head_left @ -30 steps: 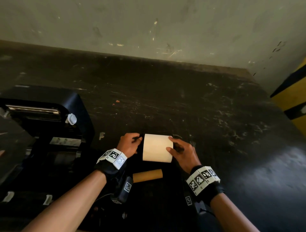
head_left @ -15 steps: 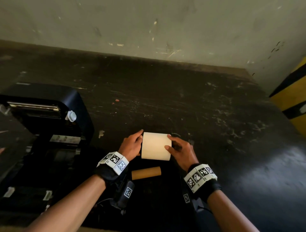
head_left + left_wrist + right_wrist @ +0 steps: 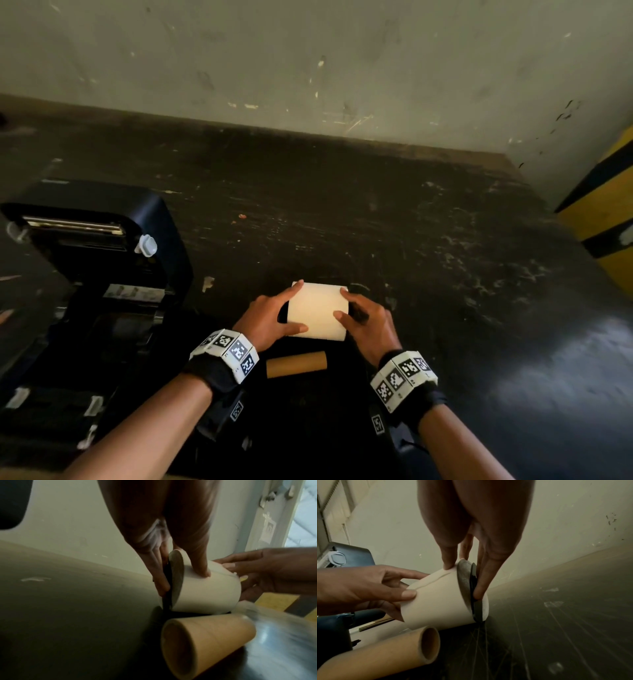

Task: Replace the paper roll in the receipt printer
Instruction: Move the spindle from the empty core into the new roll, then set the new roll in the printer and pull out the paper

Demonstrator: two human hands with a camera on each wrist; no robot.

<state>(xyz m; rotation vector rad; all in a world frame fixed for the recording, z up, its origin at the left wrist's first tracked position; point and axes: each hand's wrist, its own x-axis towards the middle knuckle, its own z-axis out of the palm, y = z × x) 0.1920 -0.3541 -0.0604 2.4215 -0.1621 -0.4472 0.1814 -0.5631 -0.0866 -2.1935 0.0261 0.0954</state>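
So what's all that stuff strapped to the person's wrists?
Both forearms are bare, no sleeves or gloves. Each wrist carries a black strap with a band of white blocks printed with black square code markings, above the left hand and the right hand. Small black units with further code tags hang beneath the wrists.

Both bare forearms wear black wrist straps (image 3: 212,375) carrying white blocks (image 3: 404,377) printed with black square-pattern markers.
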